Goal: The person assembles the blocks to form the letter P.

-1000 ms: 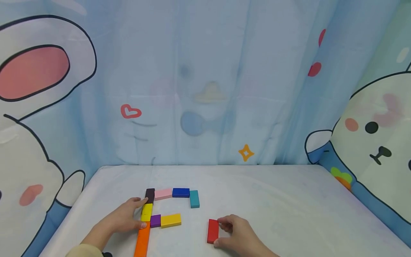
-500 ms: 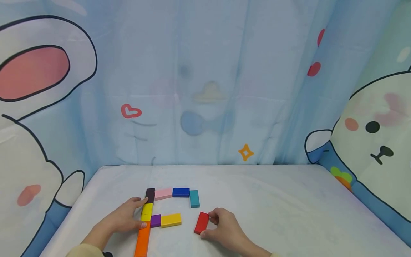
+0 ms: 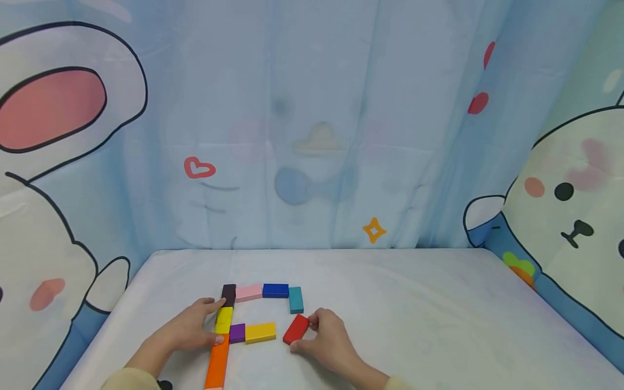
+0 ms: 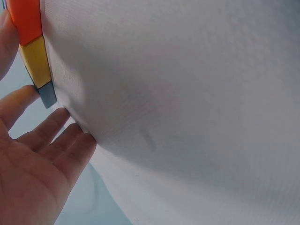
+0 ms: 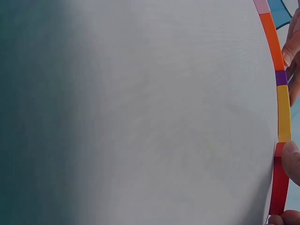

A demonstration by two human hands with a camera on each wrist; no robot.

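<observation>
My right hand [image 3: 331, 342] pinches a red block [image 3: 295, 329] between thumb and fingers. The block lies slanted, right of a yellow block [image 3: 260, 333] and below a teal block [image 3: 296, 300]. In the head view a gap separates red from yellow. My left hand [image 3: 186, 328] rests along a column of blocks: a fingertip touches the black block [image 3: 228, 294], and the thumb touches the top of the orange block [image 3: 217, 360]. Between these two sits a shorter yellow block [image 3: 223, 320]. A purple block [image 3: 237, 333] joins the column to the longer yellow one.
Along the top, a pink block [image 3: 249, 293] and a blue block [image 3: 275, 291] link the black block to the teal one. All lie on a white-covered table [image 3: 439, 314]. Behind it hangs a blue cartoon curtain [image 3: 317, 108].
My right hand has slid the red block left and away from me, turning it from nearly upright to a slant close to the teal and yellow blocks. The left hand has stayed put.
</observation>
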